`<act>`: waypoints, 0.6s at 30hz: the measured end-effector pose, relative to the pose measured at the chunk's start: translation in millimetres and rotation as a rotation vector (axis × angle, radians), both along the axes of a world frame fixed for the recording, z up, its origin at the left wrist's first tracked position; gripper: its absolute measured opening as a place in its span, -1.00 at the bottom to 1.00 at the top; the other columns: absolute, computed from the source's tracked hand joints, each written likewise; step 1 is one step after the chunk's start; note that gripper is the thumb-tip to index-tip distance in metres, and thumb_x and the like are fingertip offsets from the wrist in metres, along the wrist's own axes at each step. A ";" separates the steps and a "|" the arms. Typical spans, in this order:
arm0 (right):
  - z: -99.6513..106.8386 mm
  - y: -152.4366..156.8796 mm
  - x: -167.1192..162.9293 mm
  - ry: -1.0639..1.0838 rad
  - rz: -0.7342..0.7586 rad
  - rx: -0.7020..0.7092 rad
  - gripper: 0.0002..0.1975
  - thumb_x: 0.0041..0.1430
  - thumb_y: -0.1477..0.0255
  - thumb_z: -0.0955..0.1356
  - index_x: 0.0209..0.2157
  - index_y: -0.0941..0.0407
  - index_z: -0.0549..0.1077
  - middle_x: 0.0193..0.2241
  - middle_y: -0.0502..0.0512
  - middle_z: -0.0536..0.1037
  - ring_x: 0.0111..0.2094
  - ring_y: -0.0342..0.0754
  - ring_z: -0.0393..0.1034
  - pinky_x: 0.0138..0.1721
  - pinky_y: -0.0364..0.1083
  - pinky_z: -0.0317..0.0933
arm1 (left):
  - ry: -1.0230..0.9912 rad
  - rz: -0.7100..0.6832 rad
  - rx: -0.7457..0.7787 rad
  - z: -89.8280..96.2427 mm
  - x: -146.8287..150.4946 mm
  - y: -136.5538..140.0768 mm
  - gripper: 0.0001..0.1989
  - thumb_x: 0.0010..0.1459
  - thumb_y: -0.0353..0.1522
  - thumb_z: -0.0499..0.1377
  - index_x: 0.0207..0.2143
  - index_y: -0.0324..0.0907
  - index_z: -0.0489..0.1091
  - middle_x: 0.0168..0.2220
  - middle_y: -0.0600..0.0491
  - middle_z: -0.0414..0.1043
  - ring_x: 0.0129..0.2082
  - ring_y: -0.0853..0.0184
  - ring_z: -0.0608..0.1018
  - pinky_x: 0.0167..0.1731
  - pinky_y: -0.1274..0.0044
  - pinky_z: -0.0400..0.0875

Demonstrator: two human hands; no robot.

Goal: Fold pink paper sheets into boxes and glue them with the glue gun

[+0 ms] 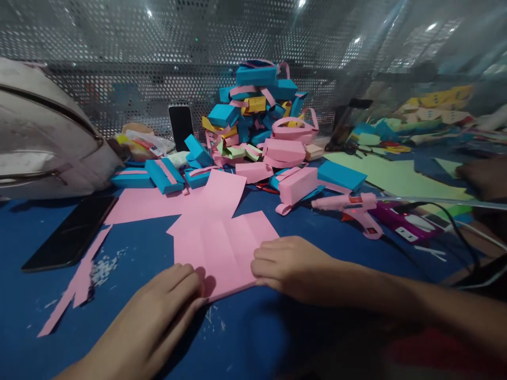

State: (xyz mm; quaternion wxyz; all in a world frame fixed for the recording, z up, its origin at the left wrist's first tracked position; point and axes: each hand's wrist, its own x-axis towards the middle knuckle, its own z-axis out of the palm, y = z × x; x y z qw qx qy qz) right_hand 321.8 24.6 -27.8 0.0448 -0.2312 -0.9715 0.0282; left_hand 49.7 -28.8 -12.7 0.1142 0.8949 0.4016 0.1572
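Observation:
A creased sheet of pink paper (227,250) lies in front of me, with vertical fold lines and its near edge turned up. At its near left corner my left hand (174,293) pinches that edge, the fingers bent over the paper. My right hand (291,266) grips the right side of the sheet, its fingers curled and the thumb low. Just beyond, partly under the creased sheet, are more flat pink sheets (138,203). A pink glue gun (350,208) rests to the right, beyond my right hand.
A pile of blue, pink and yellow paper boxes (257,113) stands at the back. To the left are a black phone (69,232), pink paper strips (79,285) and a white bag (47,132). A purple power strip (410,221) with cables and green sheets (396,174) lie right.

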 end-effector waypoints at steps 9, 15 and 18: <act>2.9 9.8 2.3 0.111 -0.083 -0.307 -0.80 0.34 0.40 0.17 -0.39 0.08 0.26 -0.44 -0.05 0.40 -0.40 -0.13 0.23 -0.39 -0.13 -0.03 | -0.024 -0.028 0.142 -3.7 -1.7 16.3 -0.72 0.37 -0.34 -0.17 -0.09 -0.05 0.31 -0.20 0.09 0.55 -0.29 0.37 0.59 -0.37 0.59 0.46; -0.8 13.1 0.6 0.121 -0.148 -0.373 -0.88 0.30 0.42 0.22 -0.36 0.08 0.26 -0.47 -0.06 0.42 -0.46 -0.14 0.23 -0.44 -0.11 -0.06 | 0.165 -0.089 0.217 -25.6 -20.2 19.2 -0.69 0.38 -0.28 -0.15 -0.08 0.00 0.36 -0.18 0.11 0.58 -0.26 0.30 0.61 -0.30 0.46 0.49; -3.1 13.9 -1.7 0.076 -0.122 -0.336 -0.88 0.29 0.43 0.23 -0.37 0.08 0.28 -0.45 -0.05 0.45 -0.48 -0.13 0.21 -0.44 -0.09 -0.07 | 0.230 -0.111 0.303 -39.2 -26.6 20.0 -0.69 0.37 -0.25 -0.12 -0.11 -0.01 0.41 -0.17 0.09 0.58 -0.24 0.23 0.61 -0.28 0.40 0.49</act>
